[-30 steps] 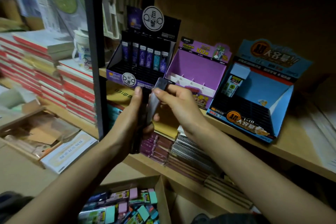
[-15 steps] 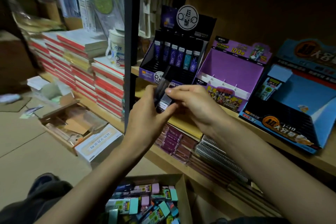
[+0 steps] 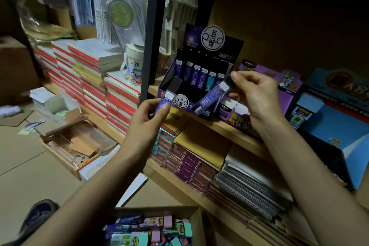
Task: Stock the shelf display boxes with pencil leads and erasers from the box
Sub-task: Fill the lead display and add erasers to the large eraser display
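My left hand (image 3: 148,119) grips a small bunch of pencil lead cases (image 3: 169,94) in front of the black and purple display box (image 3: 201,72) on the shelf. My right hand (image 3: 254,97) pinches one purple lead case (image 3: 211,98) by its black cap, tilted, just before that box's front edge. Several lead cases stand in a row inside the box. To its right stand a purple display box (image 3: 265,94) and a blue display box (image 3: 335,126). A cardboard box (image 3: 196,223) below holds erasers and lead cases (image 3: 151,229).
A black shelf post (image 3: 151,32) rises left of the display box. Stacks of red-edged notebooks (image 3: 89,78) and a white cup (image 3: 134,68) sit to the left. Notebooks and spiral pads (image 3: 249,189) fill the lower shelf. An open carton (image 3: 75,146) lies on the floor.
My hands have come apart. The right hand has drawn one purple lead case out of the bunch and moved it right, toward the black display box. The view has shifted left.
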`<control>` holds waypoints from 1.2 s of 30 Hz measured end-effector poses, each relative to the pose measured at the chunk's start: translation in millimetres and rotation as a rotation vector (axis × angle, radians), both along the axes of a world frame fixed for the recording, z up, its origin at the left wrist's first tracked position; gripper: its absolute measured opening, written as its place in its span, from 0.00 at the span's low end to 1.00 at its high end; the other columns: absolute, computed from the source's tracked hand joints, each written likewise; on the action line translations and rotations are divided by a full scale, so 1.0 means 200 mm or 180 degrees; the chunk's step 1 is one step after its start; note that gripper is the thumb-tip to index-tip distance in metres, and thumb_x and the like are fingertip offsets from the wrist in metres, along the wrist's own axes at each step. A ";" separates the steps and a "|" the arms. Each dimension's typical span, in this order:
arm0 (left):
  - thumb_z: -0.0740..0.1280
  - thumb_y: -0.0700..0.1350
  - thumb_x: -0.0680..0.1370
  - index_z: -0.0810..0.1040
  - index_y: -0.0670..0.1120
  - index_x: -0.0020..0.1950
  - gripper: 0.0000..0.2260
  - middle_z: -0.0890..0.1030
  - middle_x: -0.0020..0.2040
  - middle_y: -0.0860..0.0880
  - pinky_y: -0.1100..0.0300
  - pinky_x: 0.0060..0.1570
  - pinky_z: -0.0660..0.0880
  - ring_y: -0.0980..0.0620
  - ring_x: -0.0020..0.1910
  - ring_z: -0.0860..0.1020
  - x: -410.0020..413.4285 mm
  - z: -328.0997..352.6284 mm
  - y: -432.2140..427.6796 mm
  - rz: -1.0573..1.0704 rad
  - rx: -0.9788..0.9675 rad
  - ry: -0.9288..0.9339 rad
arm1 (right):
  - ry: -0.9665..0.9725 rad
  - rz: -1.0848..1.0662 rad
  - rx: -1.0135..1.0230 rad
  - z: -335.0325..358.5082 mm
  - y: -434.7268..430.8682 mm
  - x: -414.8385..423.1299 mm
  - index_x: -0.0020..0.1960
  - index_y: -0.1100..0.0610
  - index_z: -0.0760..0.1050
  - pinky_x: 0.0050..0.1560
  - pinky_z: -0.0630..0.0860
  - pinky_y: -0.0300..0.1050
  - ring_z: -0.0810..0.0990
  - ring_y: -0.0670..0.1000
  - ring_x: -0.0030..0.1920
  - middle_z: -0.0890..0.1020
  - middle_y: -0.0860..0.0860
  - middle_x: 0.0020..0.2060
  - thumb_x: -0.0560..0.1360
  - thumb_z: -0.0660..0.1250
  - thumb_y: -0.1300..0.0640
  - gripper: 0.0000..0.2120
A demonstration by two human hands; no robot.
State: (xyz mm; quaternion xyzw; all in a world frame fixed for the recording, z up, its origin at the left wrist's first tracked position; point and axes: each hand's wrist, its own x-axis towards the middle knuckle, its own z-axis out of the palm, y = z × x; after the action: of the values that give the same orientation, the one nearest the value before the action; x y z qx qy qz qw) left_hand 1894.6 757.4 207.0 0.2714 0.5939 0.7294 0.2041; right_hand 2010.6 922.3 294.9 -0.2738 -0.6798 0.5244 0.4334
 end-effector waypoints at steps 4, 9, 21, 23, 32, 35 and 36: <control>0.67 0.55 0.67 0.76 0.46 0.55 0.21 0.81 0.48 0.49 0.65 0.34 0.74 0.52 0.46 0.81 -0.07 0.05 -0.06 -0.0024 0.0073 -0.0304 | 0.0145 -0.0192 0.0150 0.08 0.09 -0.22 0.50 0.65 0.77 0.33 0.78 0.34 0.80 0.46 0.35 0.80 0.51 0.38 0.75 0.67 0.63 0.06; 0.67 0.52 0.67 0.75 0.46 0.52 0.17 0.80 0.51 0.45 0.58 0.37 0.79 0.53 0.47 0.81 -0.17 0.08 -0.14 0.0205 0.0140 -0.0480 | -0.0114 -0.0278 0.0727 0.13 0.18 -0.56 0.51 0.62 0.78 0.40 0.80 0.39 0.80 0.50 0.43 0.79 0.50 0.39 0.74 0.69 0.62 0.07; 0.68 0.51 0.70 0.77 0.49 0.51 0.12 0.81 0.51 0.47 0.53 0.40 0.79 0.47 0.51 0.81 -0.27 0.03 -0.23 0.0284 -0.0107 -0.0547 | -0.0980 -0.0308 0.2186 0.06 0.26 -0.72 0.54 0.61 0.81 0.49 0.70 0.30 0.77 0.44 0.47 0.82 0.51 0.45 0.74 0.70 0.58 0.10; 0.68 0.51 0.71 0.77 0.49 0.51 0.11 0.82 0.51 0.47 0.53 0.41 0.79 0.48 0.51 0.81 -0.27 0.02 -0.23 0.0287 -0.0103 -0.0546 | -0.0968 -0.0341 0.2231 0.05 0.27 -0.72 0.53 0.60 0.81 0.51 0.72 0.33 0.78 0.45 0.47 0.83 0.53 0.46 0.74 0.70 0.58 0.10; 0.68 0.50 0.72 0.77 0.47 0.50 0.10 0.82 0.50 0.45 0.64 0.29 0.75 0.50 0.45 0.82 -0.25 0.00 -0.19 0.0307 0.0044 -0.0647 | -0.0919 -0.0169 0.1813 -0.03 0.31 -0.74 0.51 0.61 0.78 0.49 0.78 0.48 0.79 0.50 0.46 0.78 0.50 0.40 0.73 0.71 0.60 0.08; 0.69 0.51 0.69 0.78 0.47 0.50 0.13 0.82 0.50 0.45 0.67 0.28 0.75 0.56 0.40 0.82 -0.24 0.00 -0.17 0.0266 0.0115 -0.0705 | -0.1156 -0.0321 0.2463 -0.04 0.32 -0.72 0.46 0.61 0.75 0.43 0.73 0.44 0.76 0.51 0.42 0.78 0.52 0.39 0.73 0.70 0.59 0.06; 0.69 0.52 0.68 0.78 0.47 0.50 0.14 0.82 0.50 0.45 0.67 0.28 0.75 0.57 0.40 0.82 -0.23 0.00 -0.17 0.0262 0.0110 -0.0696 | -0.1320 -0.0375 0.2693 -0.03 0.32 -0.73 0.45 0.61 0.76 0.44 0.73 0.45 0.77 0.52 0.43 0.79 0.54 0.41 0.73 0.70 0.58 0.07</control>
State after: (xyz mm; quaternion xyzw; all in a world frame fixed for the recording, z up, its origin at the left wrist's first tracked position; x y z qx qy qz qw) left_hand 1847.6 723.5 206.5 0.1690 0.5661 0.7725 0.2329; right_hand 1865.2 987.3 288.5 -0.2103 -0.8892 0.1103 0.3911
